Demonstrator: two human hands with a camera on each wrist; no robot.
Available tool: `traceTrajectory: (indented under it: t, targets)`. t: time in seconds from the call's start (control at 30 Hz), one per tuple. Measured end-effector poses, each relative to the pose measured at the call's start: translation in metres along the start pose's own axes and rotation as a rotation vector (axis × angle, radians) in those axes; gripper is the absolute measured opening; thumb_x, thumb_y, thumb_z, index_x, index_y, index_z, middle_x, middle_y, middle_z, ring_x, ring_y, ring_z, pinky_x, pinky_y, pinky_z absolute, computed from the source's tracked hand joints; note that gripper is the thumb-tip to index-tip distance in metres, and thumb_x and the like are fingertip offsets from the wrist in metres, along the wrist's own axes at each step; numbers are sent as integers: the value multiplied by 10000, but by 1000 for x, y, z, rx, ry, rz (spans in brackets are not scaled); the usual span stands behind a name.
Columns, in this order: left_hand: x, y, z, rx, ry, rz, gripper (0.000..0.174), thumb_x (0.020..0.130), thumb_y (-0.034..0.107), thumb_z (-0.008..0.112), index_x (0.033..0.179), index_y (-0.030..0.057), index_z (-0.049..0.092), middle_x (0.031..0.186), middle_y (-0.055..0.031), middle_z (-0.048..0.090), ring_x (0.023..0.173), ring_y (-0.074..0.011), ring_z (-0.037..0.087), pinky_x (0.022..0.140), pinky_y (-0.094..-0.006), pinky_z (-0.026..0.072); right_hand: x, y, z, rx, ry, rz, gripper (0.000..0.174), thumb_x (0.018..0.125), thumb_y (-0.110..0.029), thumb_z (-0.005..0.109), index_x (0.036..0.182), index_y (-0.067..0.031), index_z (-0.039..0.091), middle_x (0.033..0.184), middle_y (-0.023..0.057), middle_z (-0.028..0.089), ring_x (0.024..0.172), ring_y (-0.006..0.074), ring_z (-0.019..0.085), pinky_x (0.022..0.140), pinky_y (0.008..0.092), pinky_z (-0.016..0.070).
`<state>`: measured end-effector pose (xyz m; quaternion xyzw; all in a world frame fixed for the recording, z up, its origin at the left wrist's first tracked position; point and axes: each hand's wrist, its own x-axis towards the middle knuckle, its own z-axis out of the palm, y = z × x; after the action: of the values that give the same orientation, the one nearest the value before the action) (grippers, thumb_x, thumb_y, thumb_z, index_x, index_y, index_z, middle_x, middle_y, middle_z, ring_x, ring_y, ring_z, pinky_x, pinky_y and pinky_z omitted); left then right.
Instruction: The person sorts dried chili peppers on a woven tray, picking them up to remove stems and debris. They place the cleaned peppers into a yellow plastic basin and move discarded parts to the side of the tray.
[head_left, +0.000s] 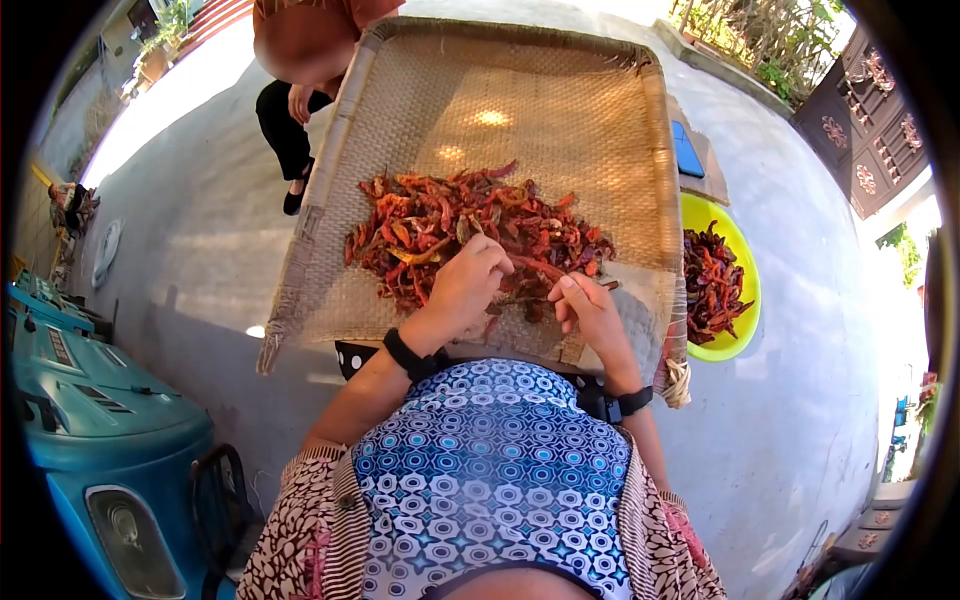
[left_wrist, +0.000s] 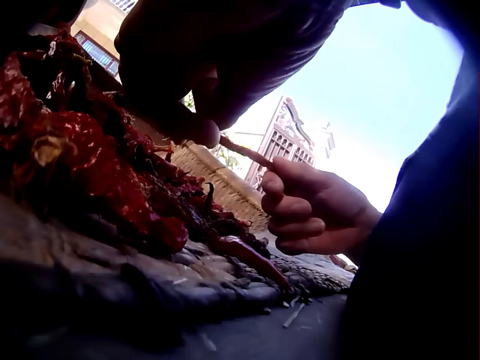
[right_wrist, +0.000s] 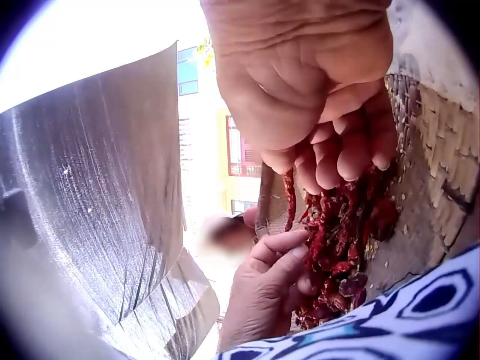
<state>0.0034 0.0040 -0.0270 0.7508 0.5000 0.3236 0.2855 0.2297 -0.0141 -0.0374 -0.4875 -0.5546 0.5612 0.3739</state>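
Note:
A heap of dried red chilies lies on a woven tray. Over the heap's near side, one long red chili stretches between the two hands. The left hand pinches one end of it. At the other end, the right hand pinches the tip between thumb and finger. In the left wrist view the chili runs from the dark left fingers to the right hand. The right wrist view shows the chili hanging below the right hand, with the left hand beneath.
A yellow-green basin with more dried chilies stands right of the tray. Behind it a blue flat object lies on a board. A person is at the tray's far left side. A teal vehicle stands at the left.

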Motion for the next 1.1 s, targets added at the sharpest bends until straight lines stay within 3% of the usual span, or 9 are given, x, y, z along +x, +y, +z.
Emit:
traceTrajectory:
  t: [0.2, 0.3, 0.33, 0.43, 0.47, 0.6, 0.8, 0.9, 1.1]
  targets:
    - [1, 3, -15, 22, -61, -26, 100, 844, -10, 608, 921, 51, 627, 1017, -90, 520, 886, -256, 572, 766, -359, 474, 0, -11, -27, 150, 267, -61, 357, 1028, -351, 465, 907, -46, 603, 677, -5, 538, 564, 77, 504, 540, 223, 421]
    - [-2, -6, -23, 114, -207, -50, 118, 815, 20, 644, 921, 71, 629, 1026, -92, 515, 889, -261, 574, 761, -368, 469, 1, -12, -52, 276, 442, -89, 343, 1029, -368, 457, 952, -65, 599, 686, -4, 530, 580, 90, 497, 573, 240, 429]
    - [-3, -5, -26, 168, -255, -63, 123, 811, 34, 653, 924, 74, 629, 1016, -92, 512, 886, -267, 574, 761, -375, 469, 2, -9, -62, 473, 474, -150, 346, 1026, -386, 454, 1046, -70, 593, 740, -1, 546, 615, 98, 492, 610, 255, 434]
    - [-8, -1, -30, 300, -363, -88, 140, 806, 74, 676, 938, 84, 630, 985, -93, 505, 879, -283, 574, 758, -391, 469, 5, -8, -79, 807, 574, -181, 364, 1024, -393, 452, 1128, -70, 583, 812, -4, 562, 652, 100, 490, 642, 263, 434]
    - [-8, -5, -27, 323, -374, -85, 144, 810, 87, 680, 944, 87, 629, 976, -92, 502, 877, -286, 574, 756, -394, 469, 4, -3, -81, 781, 544, -146, 348, 1023, -356, 468, 1179, -65, 578, 872, -3, 575, 693, 103, 506, 665, 263, 440]
    - [-7, -12, -19, 310, -291, -2, 149, 834, 135, 688, 960, 89, 624, 953, -93, 494, 861, -290, 570, 741, -395, 469, -3, -2, -50, 470, 265, -102, 278, 1006, -261, 529, 1174, -45, 580, 859, 10, 591, 673, 94, 528, 630, 243, 447]
    - [-1, 7, -22, 90, -265, 47, 130, 873, 145, 665, 949, 50, 622, 947, -87, 567, 858, -245, 601, 726, -364, 479, 4, -17, -6, -34, -133, 21, 236, 990, -230, 560, 1128, -42, 597, 864, 20, 631, 701, 72, 573, 595, 220, 460]
    - [2, 6, -17, 7, -308, 33, 153, 876, 151, 664, 964, 33, 624, 941, -93, 620, 863, -232, 624, 731, -351, 485, 11, -11, 10, -64, -204, -50, 208, 981, -203, 571, 1098, -34, 597, 843, 22, 643, 683, 70, 577, 596, 218, 471]
    - [-5, 3, -11, 72, -137, 85, 168, 842, 172, 696, 929, 41, 636, 862, -91, 630, 801, -254, 630, 706, -369, 489, 6, -10, 3, -56, -154, 19, 163, 978, -195, 579, 1009, -35, 589, 795, 13, 627, 661, 69, 570, 590, 213, 466]
